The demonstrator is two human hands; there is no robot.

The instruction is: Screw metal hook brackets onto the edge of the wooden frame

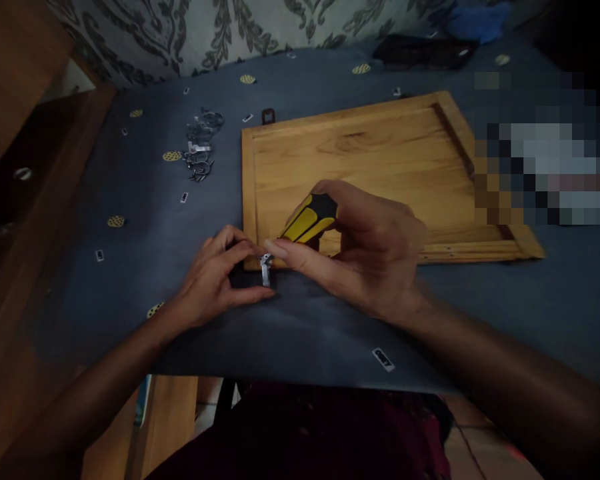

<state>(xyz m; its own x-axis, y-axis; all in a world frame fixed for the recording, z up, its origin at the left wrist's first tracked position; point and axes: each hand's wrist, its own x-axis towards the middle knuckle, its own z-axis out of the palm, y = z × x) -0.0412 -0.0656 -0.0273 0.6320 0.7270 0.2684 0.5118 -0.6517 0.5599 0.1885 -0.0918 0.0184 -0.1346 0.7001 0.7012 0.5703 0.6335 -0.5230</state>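
My right hand [365, 253] is closed around a yellow-and-black screwdriver [307, 219], with its thumb and fingertips pointing down to the left. The screwdriver's tip is hidden behind the thumb. Under those fingertips, a small silver metal hook [266, 270] sits at the near edge of a framed wooden board [300, 153], by its near left corner. My left hand [213, 273] steadies the hook, fingers above and thumb below it. Whether a screw is under the screwdriver cannot be made out.
Several metal hooks [200, 150] lie in a pile left of the board. A brown loop [269, 117] shows at its far edge. Dark glasses [425, 53] and a blue cloth [480, 21] lie at the back. A wooden cabinet [35, 167] stands left.
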